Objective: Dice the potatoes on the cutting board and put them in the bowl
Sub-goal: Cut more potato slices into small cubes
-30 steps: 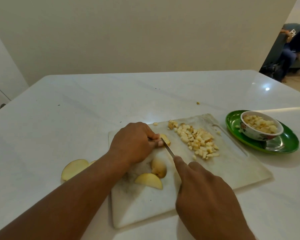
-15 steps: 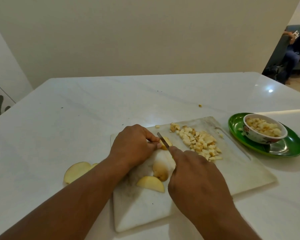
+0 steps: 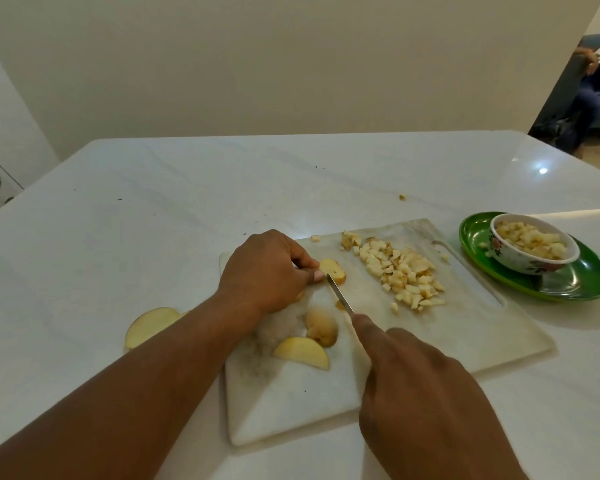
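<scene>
Right hand [image 3: 426, 396] nearest the camera, low right, fingers curled round a knife handle that is hidden under the hand; forefinger lies along the spine. Knife [image 3: 340, 295] blade runs far-left from that hand, tip at the potato piece.

Board [image 3: 482, 327] sits on the white bench [image 3: 153, 220]. On its near left lie two uncut pieces: a slice [image 3: 302, 351] and a rounder chunk [image 3: 321, 327]. Another slice [image 3: 149, 325] lies off the board on the bench, left of the forearm.

Left hand [image 3: 267, 271] further in, fingers curled down, tips pinching the piece [image 3: 333, 270] being cut. That piece lies just right of the fingertips, long axis roughly across the blade; blade tip touches its near edge, close to the fingertips. Judgement: cut must stay right of those tips.

Dice pile [image 3: 399, 268] far right on the board. Beyond, bowl [image 3: 534, 261] holding dice, on a green plate [image 3: 575, 285]. One stray cube [image 3: 402, 197] on the far bench.
</scene>
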`<state>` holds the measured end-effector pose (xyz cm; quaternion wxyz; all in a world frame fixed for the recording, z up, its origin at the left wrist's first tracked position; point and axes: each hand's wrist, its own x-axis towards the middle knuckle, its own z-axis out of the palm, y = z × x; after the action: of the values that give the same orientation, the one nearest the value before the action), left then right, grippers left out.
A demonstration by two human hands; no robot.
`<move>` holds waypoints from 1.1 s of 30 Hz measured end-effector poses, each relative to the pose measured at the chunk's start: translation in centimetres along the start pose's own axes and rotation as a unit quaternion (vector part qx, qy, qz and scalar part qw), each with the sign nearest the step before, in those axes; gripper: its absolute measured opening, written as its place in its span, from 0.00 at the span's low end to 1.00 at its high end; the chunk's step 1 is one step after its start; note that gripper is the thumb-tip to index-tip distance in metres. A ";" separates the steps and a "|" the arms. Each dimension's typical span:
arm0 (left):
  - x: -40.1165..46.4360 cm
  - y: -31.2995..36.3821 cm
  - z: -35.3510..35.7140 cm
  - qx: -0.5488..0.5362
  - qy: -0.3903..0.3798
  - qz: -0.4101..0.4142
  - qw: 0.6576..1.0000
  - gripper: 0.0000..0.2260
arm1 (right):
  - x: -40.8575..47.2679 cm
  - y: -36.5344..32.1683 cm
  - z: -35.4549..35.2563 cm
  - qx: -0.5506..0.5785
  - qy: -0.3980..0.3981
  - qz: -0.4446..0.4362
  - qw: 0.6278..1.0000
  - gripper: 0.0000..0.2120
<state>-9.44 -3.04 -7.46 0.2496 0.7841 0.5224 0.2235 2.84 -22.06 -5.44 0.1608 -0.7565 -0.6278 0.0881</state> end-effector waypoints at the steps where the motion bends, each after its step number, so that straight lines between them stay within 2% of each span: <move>1: 0.0 0.0 -0.1 -0.002 -0.001 -0.002 1.000 0.06 | -0.4 0.1 -0.2 0.001 -0.008 0.010 1.000 0.33; 4: -0.2 0.0 -0.3 -0.025 0.002 0.002 1.000 0.07 | -1.0 0.5 -0.4 0.001 -0.010 0.025 1.000 0.31; 9: -0.6 -0.2 -0.9 -0.053 -0.043 0.008 0.998 0.05 | -0.5 0.5 -0.2 0.006 0.062 0.017 0.998 0.30; 12: -0.7 -0.4 -1.2 -0.049 -0.042 0.020 0.998 0.03 | 0.7 -0.1 0.2 0.000 0.082 -0.006 0.997 0.30; 14: -0.8 -0.4 -1.2 -0.066 -0.034 0.024 0.997 0.02 | 1.5 -0.4 0.5 0.006 0.085 -0.007 0.996 0.30; 18: -0.7 -0.5 -1.1 -0.073 -0.030 0.022 0.997 0.13 | 2.0 -0.6 0.5 0.018 0.093 -0.005 0.996 0.30; 20: -0.5 -0.5 -1.0 -0.060 -0.032 0.022 0.997 0.15 | 2.1 -0.8 0.3 0.029 0.088 -0.003 0.996 0.29; 26: -0.3 -0.7 -0.7 -0.036 -0.011 0.024 0.999 0.07 | 2.2 -0.9 0.3 0.035 0.090 0.002 0.995 0.29; 33: -0.6 -0.4 -0.9 -0.042 -0.027 0.033 0.998 0.09 | 2.4 -0.8 0.6 0.038 0.084 0.008 0.996 0.28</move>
<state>-10.53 -3.32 -7.08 0.2892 0.7954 0.4793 0.2323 2.36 -19.51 -5.51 0.2406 -0.7593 -0.6026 0.0494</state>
